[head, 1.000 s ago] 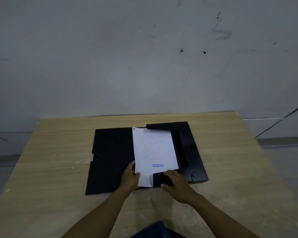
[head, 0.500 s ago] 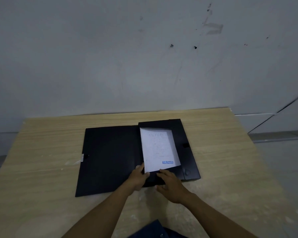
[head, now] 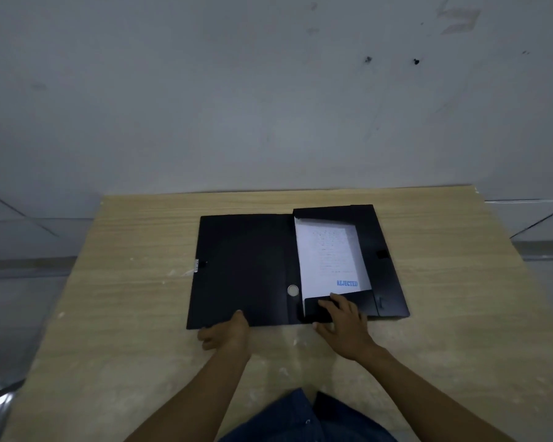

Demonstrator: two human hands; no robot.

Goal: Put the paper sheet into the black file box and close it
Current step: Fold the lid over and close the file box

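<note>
1. The bench (head: 115, 314) is a pale wood-grain top standing against a grey wall (head: 237, 106), with nothing on it but the file box.
2. The black file box (head: 387, 282) lies open flat toward the right of the bench, its lid (head: 240, 269) spread out to the left of the tray, joined by a spine that has a round finger hole (head: 292, 290).
3. The paper sheet (head: 326, 253) lies inside the tray with its "REJECTED" stamp (head: 347, 283) near the front. Its far edge sits under the back flap, and its near edge is covered by the front flap (head: 358, 301).
4. The right hand (head: 342, 323) is open and spread, fingers pressing the front flap down over the sheet; it grips nothing.
5. The left hand (head: 227, 333) is at the near edge of the lid, fingers curled as if catching that edge; whether it truly has hold of it I cannot tell.
6. Judging by this, the loading half looks done. What remains is to swing the lid over the tray and fasten the clasp (head: 196, 265) at its outer edge.
</note>
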